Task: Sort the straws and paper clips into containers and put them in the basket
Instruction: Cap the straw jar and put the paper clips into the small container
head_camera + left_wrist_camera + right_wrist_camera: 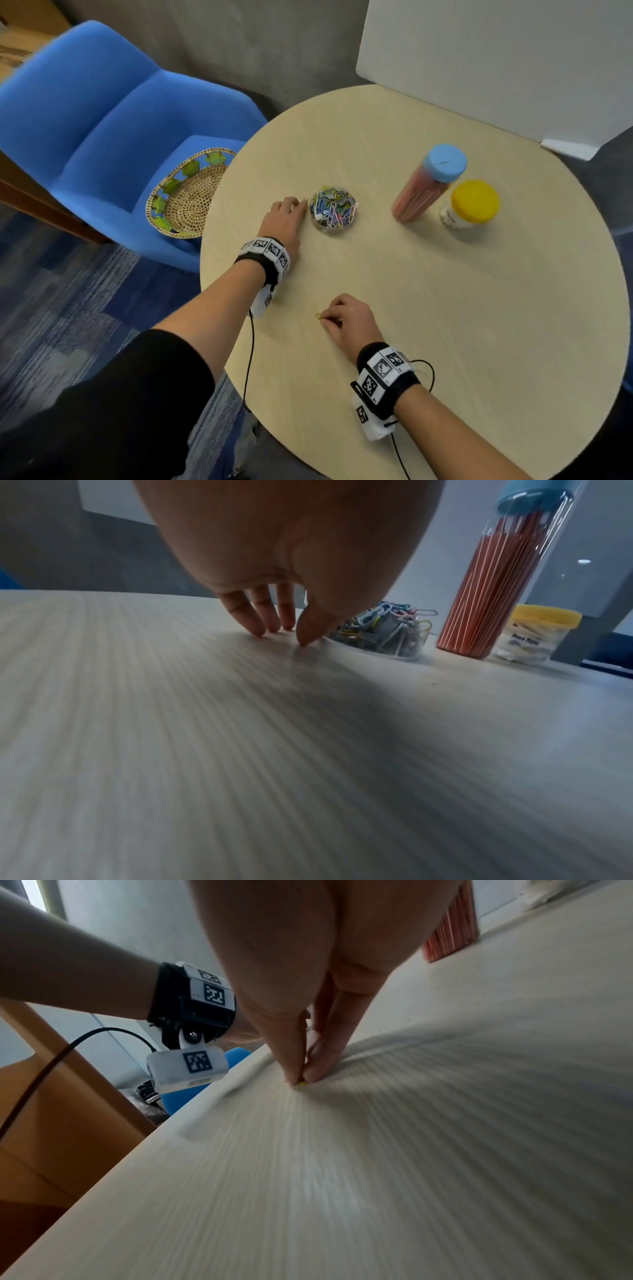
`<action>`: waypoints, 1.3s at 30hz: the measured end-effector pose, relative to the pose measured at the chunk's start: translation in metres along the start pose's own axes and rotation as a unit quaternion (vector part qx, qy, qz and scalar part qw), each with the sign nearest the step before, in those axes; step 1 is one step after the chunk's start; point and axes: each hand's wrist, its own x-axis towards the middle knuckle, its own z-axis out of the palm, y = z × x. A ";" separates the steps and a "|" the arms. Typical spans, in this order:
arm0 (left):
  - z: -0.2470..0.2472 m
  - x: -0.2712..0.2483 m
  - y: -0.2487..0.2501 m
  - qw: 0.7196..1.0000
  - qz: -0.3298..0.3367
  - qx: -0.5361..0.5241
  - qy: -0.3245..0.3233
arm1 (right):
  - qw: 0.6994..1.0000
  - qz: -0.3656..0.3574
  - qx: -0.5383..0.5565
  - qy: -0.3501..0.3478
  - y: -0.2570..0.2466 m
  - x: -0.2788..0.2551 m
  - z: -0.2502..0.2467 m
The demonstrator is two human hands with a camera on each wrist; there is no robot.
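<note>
One loose yellow paper clip (318,315) lies on the near part of the bench (445,325), and the right hand (349,320) is down on it, thumb and forefinger pinched around it against the wood — a flat thing that small has to be nipped at its edge to come up at all; in the right wrist view only a speck of yellow shows between the fingertips (294,1069). The left hand (286,219) rests relaxed and holding nothing, its fingertips (263,626) on the bench just beside the clear dish of paper clips (332,209); I judge it waits there to steady the dish — whether it touches the wall I cannot tell. The straws stand packed in the tall tube with the blue cap (426,185), close to a yellow-lidded jar (471,205). The woven basket (185,195) sits on the blue chair (85,113) off the bench's left edge, with none of the containers in it yet.
</note>
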 end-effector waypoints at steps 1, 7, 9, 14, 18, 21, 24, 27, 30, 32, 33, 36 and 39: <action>-0.002 0.004 -0.001 1.000 0.007 0.027 -0.002 | 1.000 0.002 -0.001 -0.001 0.000 0.001 0.000; -0.003 0.004 -0.014 0.997 0.042 0.028 0.060 | 0.999 0.035 0.014 0.010 0.003 0.011 -0.004; -0.001 -0.004 -0.020 0.995 0.058 0.024 0.081 | 0.999 0.042 0.018 0.011 0.004 0.011 -0.005; 0.018 -0.045 -0.021 0.988 0.108 -0.061 0.097 | 0.999 0.029 -0.011 0.018 0.003 0.006 -0.010; 0.043 -0.088 -0.002 0.975 0.153 -0.134 0.083 | 1.000 0.029 0.005 0.000 0.005 0.003 -0.018; 0.056 -0.110 0.011 0.965 0.194 -0.162 0.074 | 0.996 0.075 0.033 0.039 0.017 0.003 -0.033; 0.063 -0.125 0.022 0.963 0.189 -0.171 0.088 | 0.991 0.117 0.042 0.055 0.026 -0.001 -0.039; 0.067 -0.139 0.032 0.969 0.142 -0.188 0.071 | 0.992 0.117 0.033 0.030 0.019 -0.007 -0.032; 0.071 -0.147 0.040 0.969 0.125 -0.212 0.028 | 0.995 0.099 -0.007 -0.009 0.006 -0.010 -0.019; 0.073 -0.149 0.047 0.966 0.105 -0.233 0.027 | 0.994 0.100 -0.030 -0.009 -0.001 -0.011 -0.013; 0.074 -0.149 0.050 0.966 0.090 -0.241 0.030 | 0.994 0.107 -0.034 -0.001 -0.004 -0.010 -0.012; 0.073 -0.151 0.055 0.958 0.051 -0.281 0.035 | 0.992 0.125 -0.022 0.024 -0.007 -0.008 -0.012; 0.071 -0.153 0.057 0.950 0.030 -0.307 0.044 | 0.990 0.137 0.001 0.027 -0.006 -0.006 -0.012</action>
